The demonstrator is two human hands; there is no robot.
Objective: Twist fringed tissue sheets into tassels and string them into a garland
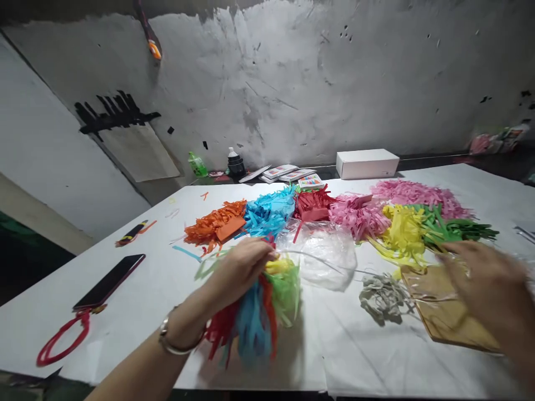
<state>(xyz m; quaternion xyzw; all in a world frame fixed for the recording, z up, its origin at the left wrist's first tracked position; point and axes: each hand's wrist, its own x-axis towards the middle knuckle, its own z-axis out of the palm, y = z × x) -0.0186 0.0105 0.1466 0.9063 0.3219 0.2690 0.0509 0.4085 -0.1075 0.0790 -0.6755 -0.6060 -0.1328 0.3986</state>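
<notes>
My left hand (246, 260), with a metal bangle at the wrist, is closed on the top of a bunch of paper tassels (254, 320) in red, blue, orange, green and yellow. A thin pale string (317, 257) runs right from the bunch over a clear plastic bag (320, 259). My right hand (480, 278), blurred by motion, is over a brown board (453, 317) covered in clear plastic; its fingers are too smeared to tell what they hold. Between the hands lies a grey tangle of string (383, 298).
Orange (217, 223), blue (271, 210), red (313, 205), pink (359, 217), yellow (403, 231) and green (451, 227) fringed paper piles line the back. A phone (109, 281) and cutter (131, 234) lie left. A white box (368, 164) stands by the wall.
</notes>
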